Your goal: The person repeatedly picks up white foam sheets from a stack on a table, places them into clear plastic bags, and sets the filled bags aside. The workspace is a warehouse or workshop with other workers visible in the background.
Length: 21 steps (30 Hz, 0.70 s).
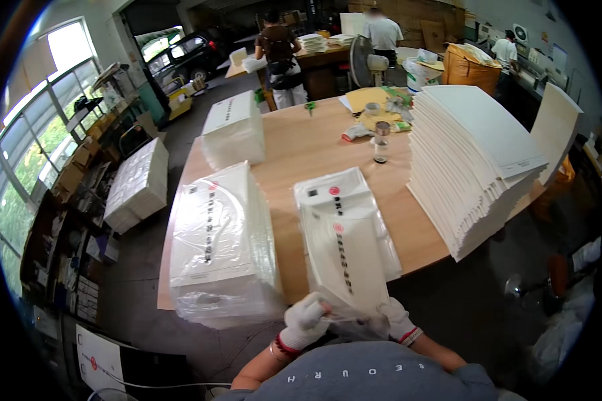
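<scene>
Both my hands wear white gloves with red cuffs. At the table's near edge, my left hand is closed on the open end of a clear plastic bag. My right hand curls round the other corner of that end, its fingers partly hidden by the film. A white printed paper sheet lies in or under the bag; the glossy film makes it hard to tell which. Further flat printed bags lie beneath it. To the left stands a tall stack of white packets wrapped in clear plastic.
A high stack of white sheets leans on the right of the wooden table. Another wrapped stack stands far left. A glass jar, green scissors and yellow paper lie further back. Other people work beyond a fan.
</scene>
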Each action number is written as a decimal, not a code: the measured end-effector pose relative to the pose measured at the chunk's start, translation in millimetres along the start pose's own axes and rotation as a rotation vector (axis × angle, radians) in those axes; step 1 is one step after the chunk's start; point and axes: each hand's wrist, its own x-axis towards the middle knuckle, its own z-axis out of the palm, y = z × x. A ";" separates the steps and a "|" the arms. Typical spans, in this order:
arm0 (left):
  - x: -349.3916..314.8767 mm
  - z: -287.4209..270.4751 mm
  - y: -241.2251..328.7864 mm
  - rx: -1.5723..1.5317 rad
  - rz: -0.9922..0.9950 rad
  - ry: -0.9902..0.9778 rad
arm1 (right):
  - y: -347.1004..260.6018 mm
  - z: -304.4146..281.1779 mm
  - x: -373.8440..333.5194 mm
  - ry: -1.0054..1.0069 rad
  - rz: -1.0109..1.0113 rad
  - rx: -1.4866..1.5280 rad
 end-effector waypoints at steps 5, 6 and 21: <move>-36.6 -66.5 -6.8 -0.568 -0.005 0.659 | -13.9 98.2 71.8 -0.023 0.022 -0.208; -27.3 -80.7 -9.4 -0.630 0.082 0.841 | -3.3 111.4 101.6 -0.090 -0.125 -0.258; -230.5 23.2 -195.1 0.074 -1.138 0.183 | 60.5 87.6 76.1 -0.244 0.284 -0.484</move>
